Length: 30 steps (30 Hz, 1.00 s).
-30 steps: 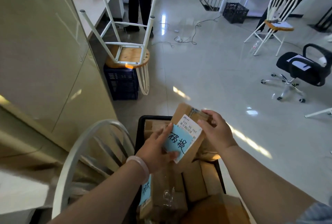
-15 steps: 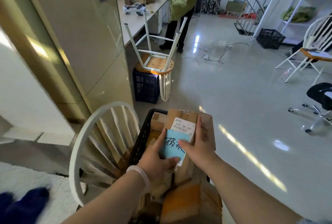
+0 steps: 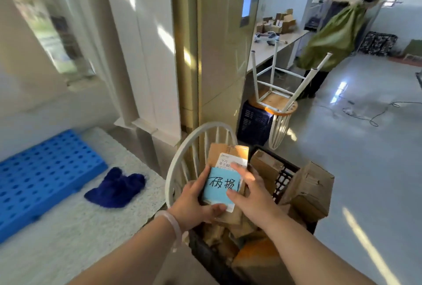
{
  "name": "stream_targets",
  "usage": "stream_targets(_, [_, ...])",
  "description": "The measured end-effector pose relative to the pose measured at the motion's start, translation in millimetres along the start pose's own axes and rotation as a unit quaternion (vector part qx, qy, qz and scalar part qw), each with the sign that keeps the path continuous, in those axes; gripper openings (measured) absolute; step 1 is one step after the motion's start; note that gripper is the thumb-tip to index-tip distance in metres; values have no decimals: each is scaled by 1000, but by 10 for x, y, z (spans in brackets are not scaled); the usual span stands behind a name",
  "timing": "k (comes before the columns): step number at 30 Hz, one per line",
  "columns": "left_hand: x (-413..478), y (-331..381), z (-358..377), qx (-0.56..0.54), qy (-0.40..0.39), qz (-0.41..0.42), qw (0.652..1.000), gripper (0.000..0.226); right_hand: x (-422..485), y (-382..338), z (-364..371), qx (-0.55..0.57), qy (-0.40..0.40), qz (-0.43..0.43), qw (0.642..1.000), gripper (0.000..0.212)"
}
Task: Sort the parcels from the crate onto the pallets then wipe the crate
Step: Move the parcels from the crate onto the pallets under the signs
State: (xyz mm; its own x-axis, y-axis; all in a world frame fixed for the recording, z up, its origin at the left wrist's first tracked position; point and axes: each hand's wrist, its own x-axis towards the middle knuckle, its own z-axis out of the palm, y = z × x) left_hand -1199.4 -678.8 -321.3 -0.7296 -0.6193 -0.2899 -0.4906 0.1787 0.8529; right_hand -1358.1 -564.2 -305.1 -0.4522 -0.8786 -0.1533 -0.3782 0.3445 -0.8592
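I hold a flat brown cardboard parcel [image 3: 228, 154] with a white shipping label and a light blue handwritten note above the black crate [image 3: 284, 176]. My left hand [image 3: 194, 200] grips the parcel's lower left edge, thumb under the blue note. My right hand [image 3: 250, 191] holds its right side, fingers lying over the labels. Several more brown parcels [image 3: 308, 191] fill the crate. A blue perforated pallet [image 3: 43, 175] lies at the left on a pale counter, with a dark blue cloth [image 3: 116, 187] beside it.
A white spindle-back chair [image 3: 182, 159] stands against the crate's left side. Ahead, an upturned white chair [image 3: 278, 99] rests on a dark crate [image 3: 254, 125]. A person holding a green bag [image 3: 335, 33] stands by a long desk. Cables lie on the glossy floor at right.
My view has swung left, bringing the blue pallet and cloth into sight. Both hands have kept hold of the parcel and carried it leftward over the crate's edge.
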Motion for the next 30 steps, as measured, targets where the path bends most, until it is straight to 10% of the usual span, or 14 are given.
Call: stream_targets(30, [-2331,-2727,-3198,-149,405,-91,897,104,559,-2483,4743,-11,-317,-125,940,75])
